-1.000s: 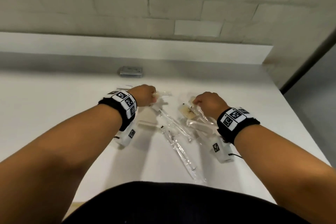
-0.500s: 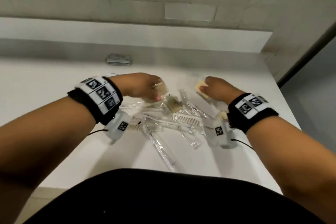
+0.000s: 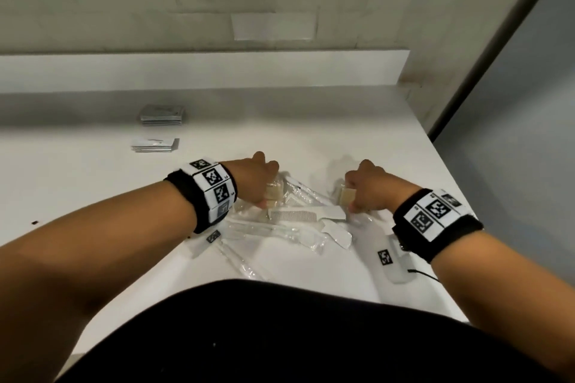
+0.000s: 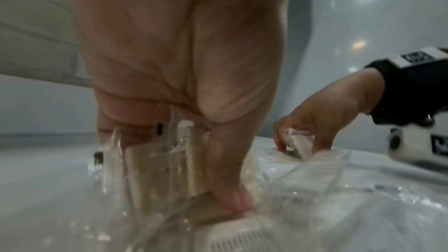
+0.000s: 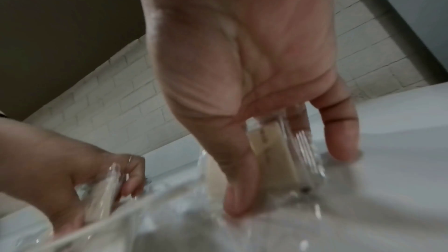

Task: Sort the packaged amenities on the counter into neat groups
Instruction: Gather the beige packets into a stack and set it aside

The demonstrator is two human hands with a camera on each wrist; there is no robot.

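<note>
We are pinching a wrapped soap [image 3: 274, 193] in our left hand [image 3: 253, 179] and another soap [image 3: 347, 196] in our right hand [image 3: 370, 185], both over the 12 o'clock edge of the clear-packet pile [image 3: 280, 232], probably needing a soap spot next.

- I can read no words or numbers; my wristbands [image 3: 214, 188] carry only black-and-white square marker patterns, and the packets' [image 3: 161, 115] print is too small.
</note>
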